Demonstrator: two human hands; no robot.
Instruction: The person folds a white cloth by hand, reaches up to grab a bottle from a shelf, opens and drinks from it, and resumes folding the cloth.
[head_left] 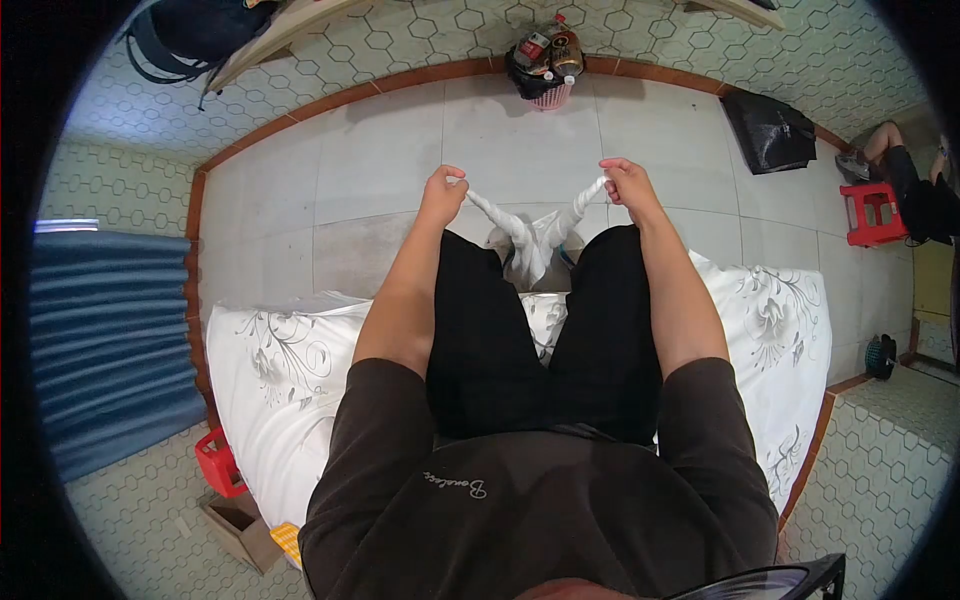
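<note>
A white cloth (537, 245) hangs between my two hands, over the gap between my black-trousered knees. Its two upper ends look twisted, and its middle droops in loose folds. One twisted end is pinched in my left hand (443, 193), above my left knee. The other end is pinched in my right hand (630, 188), above my right knee. Both hands are raised and well apart. My feet are mostly hidden behind the cloth.
I sit on a bed with a white floral sheet (285, 350). A pink bin (550, 97) full of bottles stands by the far wall. At right are a black bag (768, 132), a red stool (873, 213) and another person's leg (882, 140). A blue curtain (110, 345) hangs at left.
</note>
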